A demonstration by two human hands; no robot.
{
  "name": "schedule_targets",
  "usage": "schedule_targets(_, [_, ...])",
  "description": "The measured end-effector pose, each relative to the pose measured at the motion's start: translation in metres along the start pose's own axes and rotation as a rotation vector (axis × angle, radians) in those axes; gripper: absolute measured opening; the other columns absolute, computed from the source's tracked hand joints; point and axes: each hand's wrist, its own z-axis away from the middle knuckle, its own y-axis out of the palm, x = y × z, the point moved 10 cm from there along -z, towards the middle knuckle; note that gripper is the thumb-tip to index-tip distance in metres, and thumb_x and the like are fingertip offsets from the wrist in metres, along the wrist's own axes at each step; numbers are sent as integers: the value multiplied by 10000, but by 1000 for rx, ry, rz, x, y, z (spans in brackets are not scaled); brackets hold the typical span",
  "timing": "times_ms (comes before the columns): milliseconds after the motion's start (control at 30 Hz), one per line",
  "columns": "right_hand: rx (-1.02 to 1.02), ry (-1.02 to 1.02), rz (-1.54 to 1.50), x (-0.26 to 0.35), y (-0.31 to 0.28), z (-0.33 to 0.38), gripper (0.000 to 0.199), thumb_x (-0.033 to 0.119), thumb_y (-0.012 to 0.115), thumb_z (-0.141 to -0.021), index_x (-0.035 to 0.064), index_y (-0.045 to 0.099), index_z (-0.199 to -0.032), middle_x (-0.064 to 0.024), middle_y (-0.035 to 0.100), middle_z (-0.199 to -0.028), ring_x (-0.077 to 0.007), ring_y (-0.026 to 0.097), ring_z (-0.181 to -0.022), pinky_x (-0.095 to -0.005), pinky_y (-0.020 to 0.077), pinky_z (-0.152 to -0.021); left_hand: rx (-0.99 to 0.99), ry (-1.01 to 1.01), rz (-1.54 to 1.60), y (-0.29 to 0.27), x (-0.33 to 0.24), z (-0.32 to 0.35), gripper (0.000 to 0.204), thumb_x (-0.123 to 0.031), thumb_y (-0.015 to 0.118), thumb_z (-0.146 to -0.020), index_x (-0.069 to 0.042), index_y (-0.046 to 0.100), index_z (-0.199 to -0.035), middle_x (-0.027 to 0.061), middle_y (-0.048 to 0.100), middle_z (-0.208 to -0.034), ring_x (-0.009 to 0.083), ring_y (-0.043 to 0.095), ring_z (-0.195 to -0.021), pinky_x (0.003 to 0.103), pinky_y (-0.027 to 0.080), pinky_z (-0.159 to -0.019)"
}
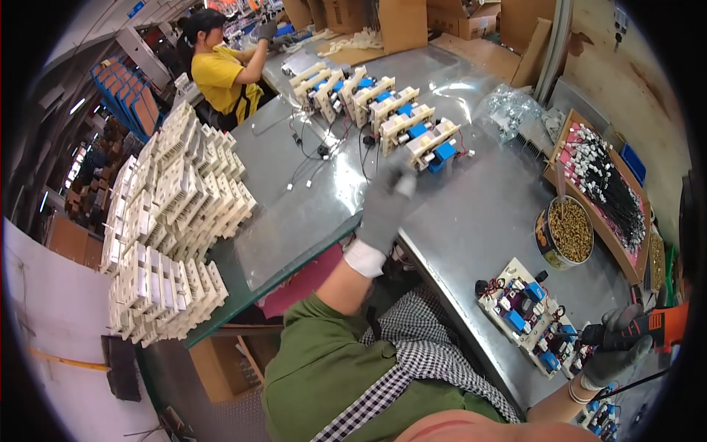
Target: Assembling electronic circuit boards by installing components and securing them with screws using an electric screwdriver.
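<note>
My left hand [387, 206], in a grey glove, reaches over the metal table towards the near end of a row of cream plastic frames. The closest frame [434, 144] carries a blue block-shaped part. The fingers are smeared by motion, so whether they touch it I cannot tell. At the lower right my gloved right hand [622, 361] is wrapped round an orange and black power screwdriver [648, 328]. Its bit points left, over a cream panel [508, 291] fitted with blue parts, small boards and wires, lying flat on the table.
Tall stacks of cream plastic frames [177, 199] stand at the left. A tin of brass-coloured screws [563, 232] sits on the right, beside a box of black cables with white connectors [604, 184]. A clear plastic bag [508, 110] lies farther back. A co-worker in yellow [221, 74] works across the table.
</note>
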Motion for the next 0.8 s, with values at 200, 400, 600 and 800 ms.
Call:
schedule_targets(200, [-9,29,61,-8,-1,-2,714,737,430,-937,38,574,-936,-12,396,-667,-144,400,-627,-291,331,-610,125,505,236,4,-170,-26,506,68,585,-950,-37,535,-1442,9,630,-1086,92,589,-961,266,507,-878])
schedule_targets(400, [-1,41,47,-10,-2,-3,688,714,425,-948,34,530,-931,-14,376,-691,-154,399,-648,-304,333,-621,179,597,191,34,-198,-15,547,92,610,-910,-13,523,-1440,21,629,-1058,116,598,-941,282,506,-885])
schedule_targets(600, [-3,46,79,-6,-2,2,679,722,422,-944,48,492,-901,-20,353,-702,-155,400,-654,-296,326,-612,143,305,54,30,-106,-6,537,42,597,-937,8,479,-1459,51,617,-1121,158,605,-1070,330,478,-1008])
schedule_targets(800, [-28,35,74,-6,-4,3,659,704,481,-931,46,499,-905,-31,392,-720,-159,409,-666,-310,364,-649,48,-118,1,20,38,30,493,-31,600,-944,-39,516,-1430,23,605,-1077,122,594,-965,298,509,-877])
